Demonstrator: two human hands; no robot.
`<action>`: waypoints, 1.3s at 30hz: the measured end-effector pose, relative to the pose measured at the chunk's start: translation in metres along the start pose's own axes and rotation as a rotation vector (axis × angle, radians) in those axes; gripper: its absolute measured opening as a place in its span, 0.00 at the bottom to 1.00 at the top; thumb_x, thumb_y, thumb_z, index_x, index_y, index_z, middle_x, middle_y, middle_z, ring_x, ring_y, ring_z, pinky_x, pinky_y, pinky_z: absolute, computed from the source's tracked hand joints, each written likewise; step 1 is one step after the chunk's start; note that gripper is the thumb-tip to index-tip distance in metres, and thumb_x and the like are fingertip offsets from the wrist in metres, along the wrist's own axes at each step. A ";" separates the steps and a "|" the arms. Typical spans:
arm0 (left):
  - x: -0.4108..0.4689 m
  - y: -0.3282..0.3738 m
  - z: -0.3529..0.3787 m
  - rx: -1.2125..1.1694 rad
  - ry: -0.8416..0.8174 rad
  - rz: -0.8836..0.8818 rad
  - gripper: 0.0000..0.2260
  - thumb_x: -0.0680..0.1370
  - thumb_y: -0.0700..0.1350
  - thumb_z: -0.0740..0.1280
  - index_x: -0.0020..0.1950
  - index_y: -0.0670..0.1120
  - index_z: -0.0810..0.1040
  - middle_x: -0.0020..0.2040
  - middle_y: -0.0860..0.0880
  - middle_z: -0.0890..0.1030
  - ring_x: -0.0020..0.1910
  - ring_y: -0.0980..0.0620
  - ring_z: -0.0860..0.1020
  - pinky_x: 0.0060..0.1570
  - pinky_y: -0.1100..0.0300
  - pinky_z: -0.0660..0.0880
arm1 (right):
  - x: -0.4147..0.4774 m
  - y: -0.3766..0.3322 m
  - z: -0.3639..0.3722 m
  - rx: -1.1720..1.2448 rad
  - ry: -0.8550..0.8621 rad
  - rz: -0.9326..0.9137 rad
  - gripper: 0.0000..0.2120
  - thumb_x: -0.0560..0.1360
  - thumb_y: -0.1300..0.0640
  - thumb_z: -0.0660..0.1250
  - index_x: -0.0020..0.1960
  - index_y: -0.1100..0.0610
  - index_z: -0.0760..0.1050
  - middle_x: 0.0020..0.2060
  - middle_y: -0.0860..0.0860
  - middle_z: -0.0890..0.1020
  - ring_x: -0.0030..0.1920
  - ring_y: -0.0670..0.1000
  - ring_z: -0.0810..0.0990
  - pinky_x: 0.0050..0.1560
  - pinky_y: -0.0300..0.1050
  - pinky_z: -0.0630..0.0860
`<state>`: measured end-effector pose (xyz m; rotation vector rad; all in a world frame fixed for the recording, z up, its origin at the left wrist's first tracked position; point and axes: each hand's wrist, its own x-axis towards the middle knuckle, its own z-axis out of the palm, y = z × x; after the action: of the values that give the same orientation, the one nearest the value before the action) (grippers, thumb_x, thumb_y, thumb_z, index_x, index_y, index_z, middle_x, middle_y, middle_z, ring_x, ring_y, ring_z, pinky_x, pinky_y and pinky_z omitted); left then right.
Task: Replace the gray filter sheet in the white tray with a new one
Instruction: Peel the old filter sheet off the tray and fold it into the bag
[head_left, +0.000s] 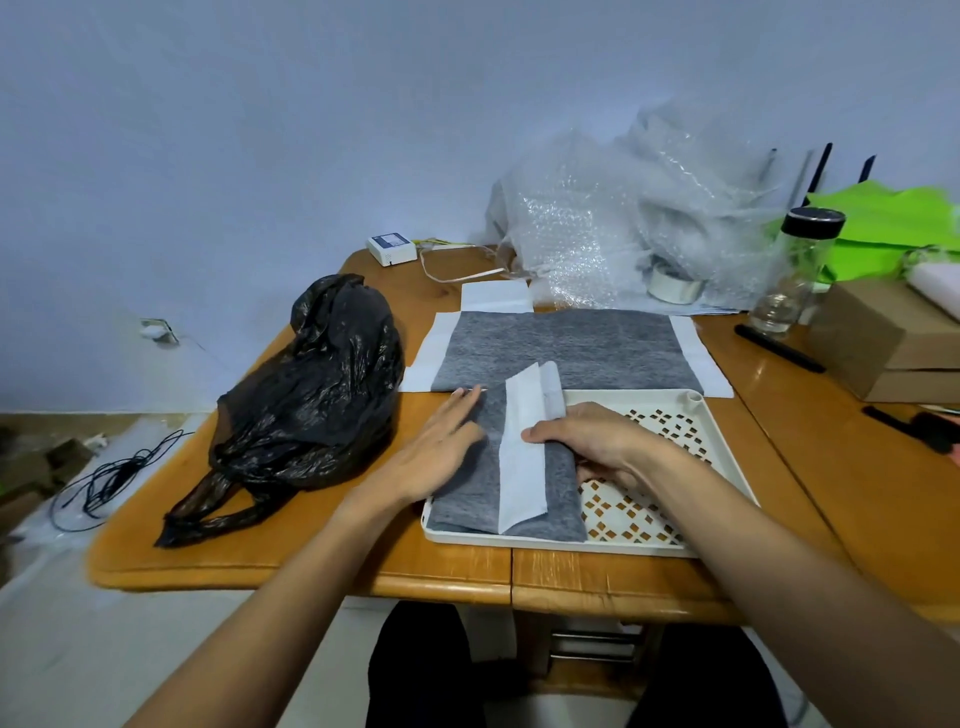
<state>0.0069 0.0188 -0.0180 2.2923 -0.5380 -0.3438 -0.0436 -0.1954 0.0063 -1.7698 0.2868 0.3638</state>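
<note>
Your right hand (597, 441) has a closed grip on the folded sheet (524, 467) in the tray (727, 447); left hand (441, 447) presses flat, open. Pull unevenly and the fold could spring open, dragging the tray.

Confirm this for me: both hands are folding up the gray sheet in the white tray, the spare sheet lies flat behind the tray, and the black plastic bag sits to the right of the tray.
Wrong on one point. The head view shows the black plastic bag to the left of the white tray, not the right. The rest holds: the left hand and right hand are on the folded gray sheet, and the spare sheet lies flat behind the tray.
</note>
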 end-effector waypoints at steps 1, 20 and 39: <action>0.001 0.003 0.000 -0.142 0.032 -0.015 0.33 0.78 0.59 0.58 0.82 0.57 0.54 0.81 0.59 0.56 0.80 0.61 0.54 0.80 0.50 0.49 | -0.003 0.001 0.001 0.036 -0.005 -0.026 0.16 0.75 0.56 0.74 0.60 0.59 0.80 0.46 0.53 0.88 0.42 0.50 0.88 0.34 0.41 0.81; 0.007 0.077 -0.009 -0.863 -0.048 -0.129 0.25 0.72 0.52 0.76 0.65 0.41 0.79 0.57 0.43 0.86 0.57 0.45 0.84 0.56 0.51 0.79 | -0.046 -0.008 -0.057 0.392 0.083 -0.327 0.14 0.76 0.61 0.72 0.62 0.60 0.80 0.54 0.56 0.87 0.57 0.56 0.85 0.64 0.53 0.77; 0.012 0.098 0.015 -1.157 -0.006 -0.180 0.08 0.75 0.39 0.70 0.54 0.43 0.81 0.50 0.41 0.86 0.49 0.42 0.84 0.56 0.46 0.78 | -0.047 0.004 -0.059 0.333 0.162 -0.272 0.11 0.78 0.53 0.70 0.59 0.55 0.82 0.52 0.50 0.88 0.54 0.50 0.86 0.58 0.47 0.79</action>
<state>-0.0158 -0.0580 0.0414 1.2063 -0.0582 -0.5617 -0.0834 -0.2541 0.0338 -1.4851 0.2036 -0.0235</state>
